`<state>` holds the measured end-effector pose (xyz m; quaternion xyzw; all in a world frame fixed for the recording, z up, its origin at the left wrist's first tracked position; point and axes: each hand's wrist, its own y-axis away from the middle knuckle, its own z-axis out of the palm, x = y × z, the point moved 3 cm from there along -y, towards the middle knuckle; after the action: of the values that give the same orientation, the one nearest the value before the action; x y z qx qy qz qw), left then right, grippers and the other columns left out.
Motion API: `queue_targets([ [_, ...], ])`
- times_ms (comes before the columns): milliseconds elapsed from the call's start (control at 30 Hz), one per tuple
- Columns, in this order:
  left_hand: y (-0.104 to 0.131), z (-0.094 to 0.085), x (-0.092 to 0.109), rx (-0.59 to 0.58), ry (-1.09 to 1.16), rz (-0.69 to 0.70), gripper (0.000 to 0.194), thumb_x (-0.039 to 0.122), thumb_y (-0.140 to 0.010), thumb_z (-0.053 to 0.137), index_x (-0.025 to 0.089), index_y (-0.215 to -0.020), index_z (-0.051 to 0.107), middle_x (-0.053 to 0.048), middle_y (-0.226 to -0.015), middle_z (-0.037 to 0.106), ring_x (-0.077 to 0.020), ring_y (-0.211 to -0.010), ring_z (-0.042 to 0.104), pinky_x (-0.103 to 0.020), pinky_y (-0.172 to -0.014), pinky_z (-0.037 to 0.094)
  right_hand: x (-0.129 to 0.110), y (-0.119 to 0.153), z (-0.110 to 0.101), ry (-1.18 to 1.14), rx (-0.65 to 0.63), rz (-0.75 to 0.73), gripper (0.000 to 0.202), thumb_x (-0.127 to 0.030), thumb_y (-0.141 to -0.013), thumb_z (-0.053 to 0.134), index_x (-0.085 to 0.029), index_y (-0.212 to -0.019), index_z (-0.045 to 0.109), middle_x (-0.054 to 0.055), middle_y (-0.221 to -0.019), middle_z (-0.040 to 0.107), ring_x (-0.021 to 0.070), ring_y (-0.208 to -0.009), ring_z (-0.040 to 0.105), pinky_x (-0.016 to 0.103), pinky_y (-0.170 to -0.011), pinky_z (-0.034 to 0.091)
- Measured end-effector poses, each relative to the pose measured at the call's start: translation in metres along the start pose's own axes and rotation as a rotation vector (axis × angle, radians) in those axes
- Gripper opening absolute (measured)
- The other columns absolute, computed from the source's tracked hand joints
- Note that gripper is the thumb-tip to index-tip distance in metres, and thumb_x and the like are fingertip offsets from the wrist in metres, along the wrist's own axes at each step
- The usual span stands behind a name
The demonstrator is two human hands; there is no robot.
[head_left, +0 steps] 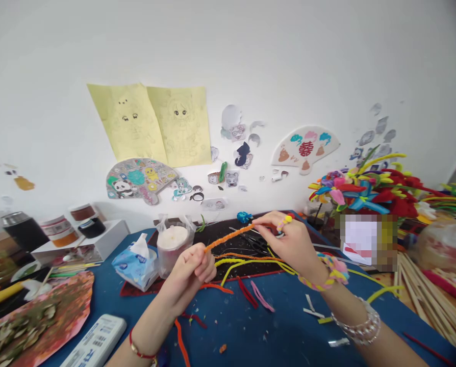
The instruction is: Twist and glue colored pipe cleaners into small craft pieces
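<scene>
An orange twisted pipe cleaner (pixel 230 236) is stretched between my two hands above the blue table (pixel 228 326). My left hand (pixel 195 267) is closed around its lower left end. At the upper right end, the thumb and fingers of my right hand (pixel 285 237) pinch it. One orange tail (pixel 181 341) shows below my left wrist; whether it joins the held piece is hidden. Yellow pipe cleaners (pixel 251 262) and more orange ones lie behind and beneath the hands. Short red (pixel 247 292) and pink (pixel 262 296) pieces rest on the table below.
A tissue pack (pixel 136 265) and a bagged white container (pixel 172 244) stand left of my hands. Black scissors (pixel 256 242) lie behind. Colourful pipe-cleaner flowers (pixel 361 196) and wooden sticks (pixel 423 295) are right; a leaf-covered board (pixel 75 295) and white box (pixel 96 341) are left.
</scene>
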<state>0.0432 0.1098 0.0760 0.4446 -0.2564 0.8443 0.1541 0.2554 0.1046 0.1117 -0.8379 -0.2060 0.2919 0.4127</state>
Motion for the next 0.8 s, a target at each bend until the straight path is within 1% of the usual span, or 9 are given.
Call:
queue_targets([
  [100,0.001,-0.002,0.002,0.02,0.086,0.01,0.028,0.029,-0.084,0.061,0.013,-0.064,0.05,0.006,-0.054,0.03,-0.005,-0.046,0.025,-0.018,-0.047,0.029,0.001,0.001,0.007,0.0,-0.067,0.049,0.014,-0.025,-0.088,0.05,-0.023,-0.09,0.064,0.002,-0.093,0.068,0.0158,-0.082,0.062,0.028,-0.076,0.044],
  [200,0.001,-0.005,0.005,0.064,0.176,0.02,0.022,0.027,-0.08,0.065,0.013,-0.067,0.055,0.004,-0.062,0.038,-0.0043,-0.049,0.032,-0.017,-0.046,0.033,0.001,0.002,0.013,-0.025,-0.185,0.078,0.017,-0.026,-0.089,0.048,-0.024,-0.096,0.063,0.0,-0.096,0.067,0.0147,-0.083,0.062,0.026,-0.076,0.043],
  [367,0.0,-0.02,0.014,0.261,0.248,0.163,0.018,0.029,-0.07,0.075,0.017,-0.069,0.062,0.0,-0.085,0.056,-0.0083,-0.067,0.05,-0.018,-0.053,0.042,-0.006,0.009,0.025,-0.054,-0.353,0.072,0.026,-0.026,-0.092,0.04,-0.023,-0.105,0.062,0.002,-0.104,0.067,0.0166,-0.091,0.061,0.027,-0.08,0.042],
  [433,-0.001,-0.026,0.018,0.316,0.239,0.199,0.016,0.031,-0.069,0.076,0.019,-0.07,0.065,-0.001,-0.101,0.06,-0.0103,-0.076,0.054,-0.018,-0.057,0.045,-0.011,0.014,0.033,-0.038,-0.416,0.084,0.031,-0.026,-0.092,0.037,-0.021,-0.115,0.057,0.004,-0.097,0.068,0.0169,-0.082,0.062,0.027,-0.074,0.042],
  [533,-0.002,-0.032,0.024,0.319,0.231,0.223,0.011,0.033,-0.073,0.072,0.023,-0.073,0.067,0.0,-0.122,0.056,-0.0096,-0.08,0.056,-0.017,-0.059,0.046,-0.02,0.023,0.044,-0.013,-0.536,0.131,0.041,-0.028,-0.094,0.028,-0.018,-0.132,0.041,0.001,-0.067,0.063,0.0153,-0.055,0.056,0.026,-0.055,0.037],
  [567,-0.002,-0.033,0.026,0.317,0.235,0.228,0.01,0.033,-0.075,0.07,0.023,-0.074,0.068,0.0,-0.124,0.055,-0.0089,-0.079,0.056,-0.016,-0.058,0.046,-0.024,0.026,0.047,-0.025,-0.569,0.14,0.044,-0.028,-0.095,0.026,-0.017,-0.136,0.036,-0.001,-0.061,0.06,0.0145,-0.05,0.053,0.025,-0.052,0.034],
  [633,-0.001,-0.035,0.03,0.321,0.252,0.232,0.011,0.033,-0.077,0.068,0.023,-0.074,0.068,0.0,-0.124,0.056,-0.0079,-0.076,0.055,-0.015,-0.056,0.045,-0.03,0.029,0.051,-0.074,-0.602,0.137,0.047,-0.027,-0.095,0.026,-0.016,-0.14,0.028,-0.002,-0.06,0.058,0.0134,-0.048,0.051,0.024,-0.05,0.031],
  [700,-0.001,-0.036,0.031,0.324,0.272,0.224,0.012,0.033,-0.079,0.066,0.022,-0.074,0.068,-0.001,-0.123,0.057,-0.0073,-0.073,0.055,-0.014,-0.054,0.045,-0.034,0.031,0.053,-0.096,-0.592,0.11,0.047,-0.027,-0.095,0.026,-0.015,-0.14,0.027,-0.001,-0.064,0.059,0.0132,-0.051,0.051,0.025,-0.052,0.03],
  [800,-0.001,-0.035,0.028,0.287,0.279,0.192,0.012,0.032,-0.08,0.065,0.021,-0.073,0.067,-0.002,-0.12,0.058,-0.0081,-0.073,0.055,-0.015,-0.054,0.045,-0.037,0.034,0.055,-0.039,-0.558,0.039,0.044,-0.028,-0.095,0.025,-0.014,-0.134,0.037,-0.001,-0.058,0.055,0.0133,-0.048,0.047,0.026,-0.049,0.027],
])
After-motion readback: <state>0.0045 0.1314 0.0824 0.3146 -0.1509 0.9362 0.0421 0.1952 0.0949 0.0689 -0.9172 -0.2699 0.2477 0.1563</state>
